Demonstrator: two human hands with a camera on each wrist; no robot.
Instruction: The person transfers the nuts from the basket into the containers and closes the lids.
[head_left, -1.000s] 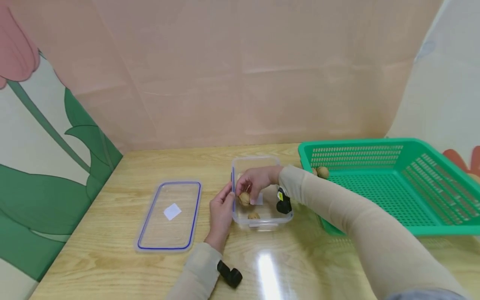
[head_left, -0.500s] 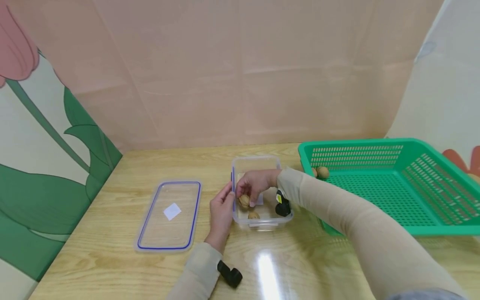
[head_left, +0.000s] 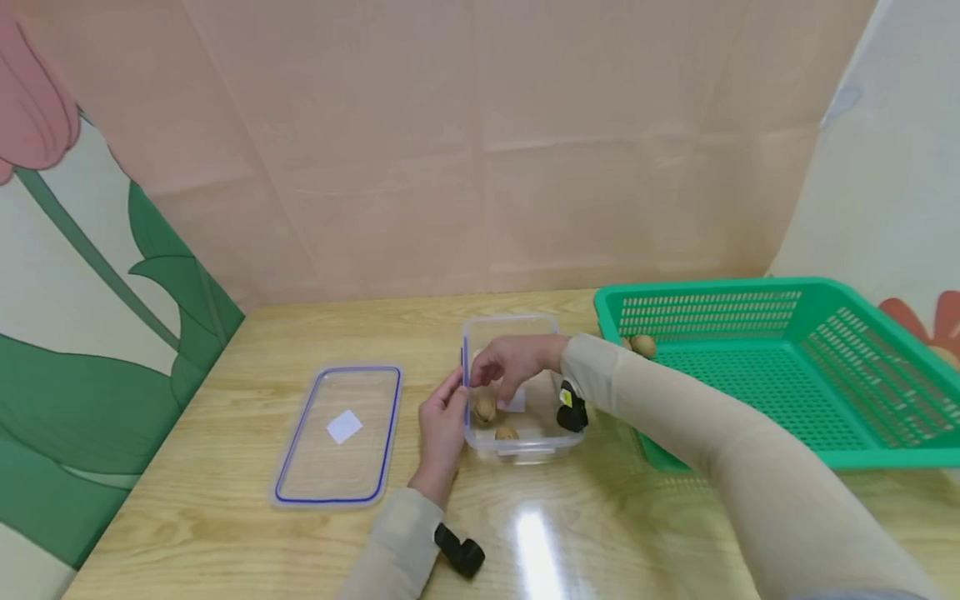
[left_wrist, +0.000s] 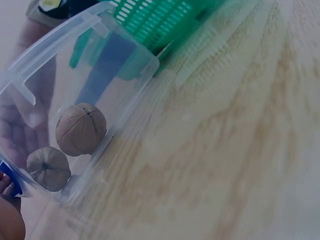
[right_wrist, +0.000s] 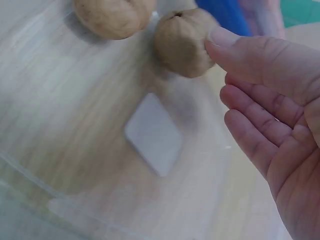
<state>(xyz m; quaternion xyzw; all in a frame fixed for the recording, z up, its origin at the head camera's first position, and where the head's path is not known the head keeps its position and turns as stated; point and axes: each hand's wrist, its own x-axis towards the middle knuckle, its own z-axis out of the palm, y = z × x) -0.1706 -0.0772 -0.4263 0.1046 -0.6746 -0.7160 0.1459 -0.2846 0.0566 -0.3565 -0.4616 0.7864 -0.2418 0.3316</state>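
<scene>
A clear plastic food container (head_left: 536, 446) with a blue-edged side stands on the table. Inside it lie two walnuts, the nearer-left walnut (head_left: 484, 410) and a front walnut (head_left: 506, 433). My right hand (head_left: 516, 362) reaches into the container. In the right wrist view, the thumb touches or nearly touches one walnut (right_wrist: 184, 44); the other fingers hang loosely bent and apart from it. My left hand (head_left: 442, 421) rests against the container's left side, its fingers mostly straight. The left wrist view shows both walnuts through the container wall, with just a fingertip of the left hand.
A clear lid (head_left: 337, 467) with a blue seal and a white label lies left of the container. At right stands a green perforated basket (head_left: 750, 287) with walnuts (head_left: 642, 346) in its left corner. A small white diamond-shaped label (right_wrist: 153, 135) shows on the container's bottom.
The walnut under my right hand now sits lower and slightly closer to the front, clear of the curled fingers that pinched it. The left hand stays at the container's side.
</scene>
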